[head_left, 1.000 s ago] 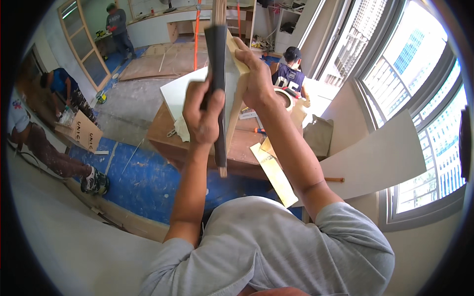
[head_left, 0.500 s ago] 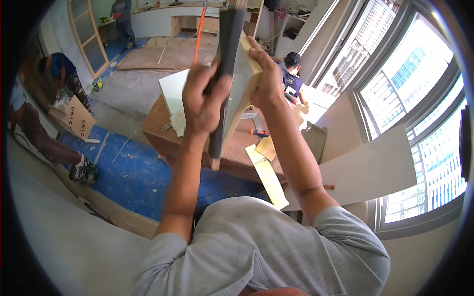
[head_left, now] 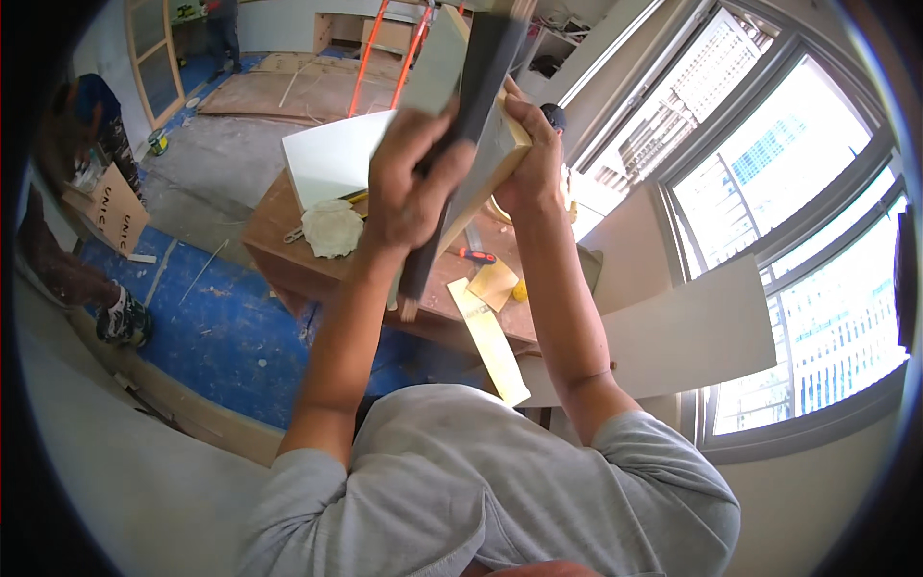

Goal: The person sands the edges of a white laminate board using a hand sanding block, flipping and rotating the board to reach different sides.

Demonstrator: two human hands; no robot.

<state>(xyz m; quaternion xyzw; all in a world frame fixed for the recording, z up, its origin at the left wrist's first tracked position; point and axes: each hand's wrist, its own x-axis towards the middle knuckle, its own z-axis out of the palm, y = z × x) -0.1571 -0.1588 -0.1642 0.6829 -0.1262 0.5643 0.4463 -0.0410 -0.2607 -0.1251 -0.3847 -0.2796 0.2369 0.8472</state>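
Observation:
My left hand (head_left: 415, 178) is closed around a long, narrow sanding block (head_left: 486, 72), dark-faced with bare wood at its ends. The block slants, its upper end leaning right, and lies along a board with a pale edge (head_left: 502, 165). That board is held up at a steep tilt in my right hand (head_left: 535, 159), with fingers wrapped on its right edge. Motion slightly smears my left hand. Below, on a brown wooden workbench (head_left: 274, 231), lie a crumpled white cloth (head_left: 333, 229), a tool with an orange-and-black handle (head_left: 476, 256) and a long yellow strip (head_left: 488, 337).
A white panel (head_left: 327, 159) stands on the bench. Behind it rises an orange ladder (head_left: 363, 67). A bent pale sheet (head_left: 692, 327) leans by the windows. Blue sheeting (head_left: 231, 337) covers the floor at left. Several people are nearby, one bending (head_left: 101, 111) at the left.
The view has turned, so the bench and room sit further left in it. The sanding block leans more to the right, and both hands keep their hold. More of the ladder shows.

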